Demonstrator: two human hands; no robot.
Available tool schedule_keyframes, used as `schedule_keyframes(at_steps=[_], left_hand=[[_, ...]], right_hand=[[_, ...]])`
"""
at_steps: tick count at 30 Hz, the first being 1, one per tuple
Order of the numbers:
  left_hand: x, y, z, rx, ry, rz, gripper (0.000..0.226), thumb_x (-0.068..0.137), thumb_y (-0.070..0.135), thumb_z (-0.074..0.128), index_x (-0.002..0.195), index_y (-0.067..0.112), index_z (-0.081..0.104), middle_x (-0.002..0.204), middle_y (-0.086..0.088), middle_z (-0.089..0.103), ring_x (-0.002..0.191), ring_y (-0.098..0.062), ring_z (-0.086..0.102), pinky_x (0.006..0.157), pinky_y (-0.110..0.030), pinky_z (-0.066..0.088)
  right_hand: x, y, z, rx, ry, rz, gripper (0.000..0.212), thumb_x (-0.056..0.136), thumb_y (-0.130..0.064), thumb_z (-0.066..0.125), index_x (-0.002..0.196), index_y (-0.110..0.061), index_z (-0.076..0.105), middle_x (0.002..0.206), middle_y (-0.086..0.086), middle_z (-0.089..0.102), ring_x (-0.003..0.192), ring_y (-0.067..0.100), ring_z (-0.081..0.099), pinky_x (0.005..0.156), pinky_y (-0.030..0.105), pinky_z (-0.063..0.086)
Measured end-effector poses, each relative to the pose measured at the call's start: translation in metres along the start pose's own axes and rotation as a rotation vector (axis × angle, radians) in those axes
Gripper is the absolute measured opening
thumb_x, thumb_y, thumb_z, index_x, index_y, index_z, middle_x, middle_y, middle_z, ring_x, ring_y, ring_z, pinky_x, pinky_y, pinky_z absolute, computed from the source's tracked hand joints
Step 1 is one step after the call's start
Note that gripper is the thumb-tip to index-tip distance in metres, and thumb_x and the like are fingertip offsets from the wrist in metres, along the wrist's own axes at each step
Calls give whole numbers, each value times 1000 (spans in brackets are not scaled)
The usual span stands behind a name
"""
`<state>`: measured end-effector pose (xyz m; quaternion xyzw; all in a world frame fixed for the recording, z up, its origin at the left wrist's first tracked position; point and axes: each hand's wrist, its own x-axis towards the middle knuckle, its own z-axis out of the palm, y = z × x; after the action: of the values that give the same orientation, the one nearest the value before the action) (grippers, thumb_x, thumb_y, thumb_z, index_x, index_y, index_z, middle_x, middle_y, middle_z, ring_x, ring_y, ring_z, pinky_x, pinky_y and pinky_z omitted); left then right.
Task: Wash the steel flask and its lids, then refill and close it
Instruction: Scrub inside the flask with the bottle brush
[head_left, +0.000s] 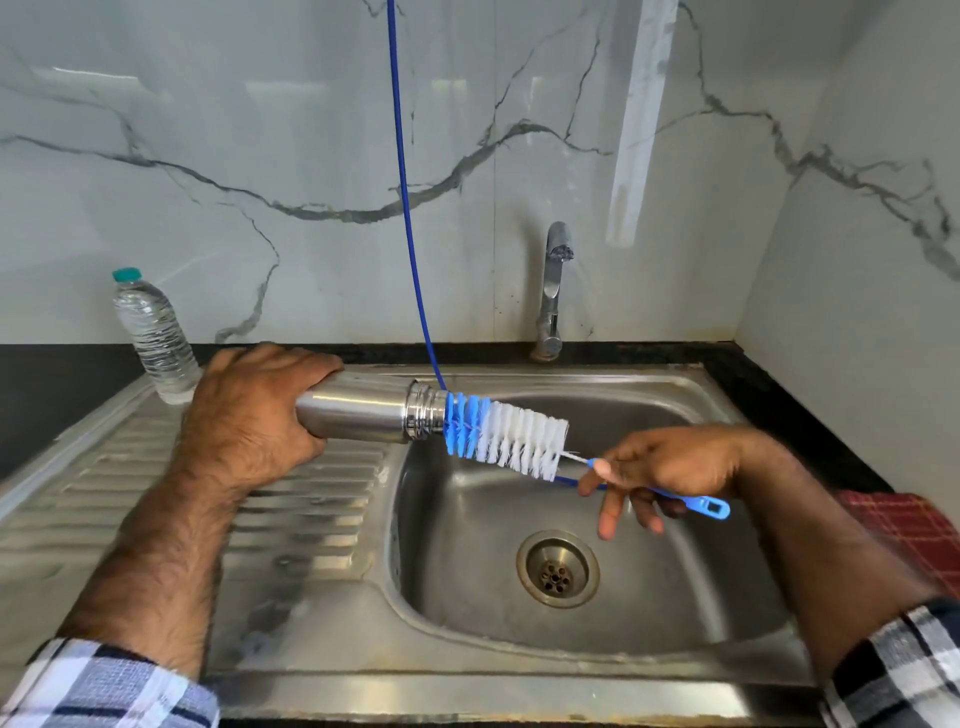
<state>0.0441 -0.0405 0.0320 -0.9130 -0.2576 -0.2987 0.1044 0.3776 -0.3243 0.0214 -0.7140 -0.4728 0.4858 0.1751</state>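
Note:
My left hand (249, 415) grips the steel flask (374, 413) by its base, holding it sideways over the left edge of the sink basin (675, 597), open mouth pointing right. A blue and white bottle brush (506, 434) has its blue tip right at the flask's threaded mouth, most of the bristles outside. My right hand (670, 467) pinches the brush's blue handle (691, 503) over the basin. No lids are visible.
A clear plastic water bottle (153, 338) with a teal cap stands at the back left on the steel drainboard (156, 519). The tap (553, 291) rises behind the basin, with no water running. A blue cord (402, 182) hangs down the marble wall. A red checked cloth (904, 530) lies at the right.

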Motion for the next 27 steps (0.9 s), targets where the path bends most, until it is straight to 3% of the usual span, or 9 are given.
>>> schedule_keyframes(at_steps=[2, 4, 8, 11, 16, 18, 21, 23, 27], left_hand=[[-1, -3, -1, -13, 11, -16, 92, 40, 23, 102, 128, 22, 73, 117, -3, 76, 106, -32, 67, 95, -50, 45], [-3, -3, -2, -18, -11, -55, 94, 40, 25, 103, 129, 22, 73, 118, -3, 76, 107, -33, 66, 95, -50, 45], [-3, 8, -6, -47, -65, -170, 91, 46, 35, 101, 131, 28, 71, 116, -1, 76, 101, -30, 66, 92, -45, 51], [-4, 19, -9, -145, -100, -278, 86, 51, 42, 101, 130, 37, 68, 100, 5, 72, 84, -20, 62, 75, -30, 50], [-1, 22, -10, -191, -126, -339, 83, 52, 43, 100, 127, 40, 66, 92, 12, 66, 82, -17, 62, 71, -28, 47], [-2, 20, -13, -167, -101, -325, 83, 51, 41, 100, 127, 38, 68, 97, 8, 70, 83, -19, 63, 74, -31, 51], [-4, 17, -17, -95, -49, -283, 87, 49, 36, 102, 130, 31, 71, 107, -1, 75, 92, -27, 65, 86, -40, 53], [-3, 17, -18, -52, -52, -257, 89, 49, 36, 101, 133, 30, 70, 115, 1, 76, 100, -29, 66, 94, -43, 51], [-2, 22, -17, -92, -88, -278, 89, 52, 34, 101, 135, 31, 69, 116, 0, 74, 100, -28, 65, 95, -42, 53]], right_hand=[[1, 2, -4, 30, -5, -39, 59, 107, -53, 42, 135, -5, 62, 95, 11, 80, 55, 12, 49, 50, 25, 33], [-2, -4, -7, -77, 89, -86, 46, 108, -49, 51, 118, -11, 73, 71, 2, 71, 53, 13, 42, 54, 30, 35], [2, -10, -5, -507, 690, -128, 26, 104, -38, 64, 80, -30, 68, 67, -5, 63, 67, 16, 57, 69, 33, 46], [6, -8, -7, -496, 1072, -312, 12, 98, -27, 73, 87, -26, 76, 75, 1, 70, 77, 29, 62, 71, 35, 47], [11, -4, -12, -871, 1519, -599, 20, 96, -19, 64, 104, -11, 80, 77, 5, 71, 75, 36, 56, 72, 43, 49], [10, -6, -9, -772, 1431, -579, 16, 98, -18, 68, 108, -15, 80, 86, 2, 75, 81, 33, 61, 76, 41, 51], [5, -13, 1, -426, 876, -346, 30, 105, -48, 56, 125, -33, 73, 97, -9, 76, 87, 11, 66, 83, 31, 48], [8, -13, 4, -436, 700, -205, 36, 108, -50, 47, 103, -28, 75, 82, -7, 73, 73, 6, 61, 73, 27, 42], [20, -3, -4, -562, 1036, -290, 21, 104, -34, 63, 98, -25, 80, 72, 3, 65, 74, 28, 61, 67, 31, 36]])
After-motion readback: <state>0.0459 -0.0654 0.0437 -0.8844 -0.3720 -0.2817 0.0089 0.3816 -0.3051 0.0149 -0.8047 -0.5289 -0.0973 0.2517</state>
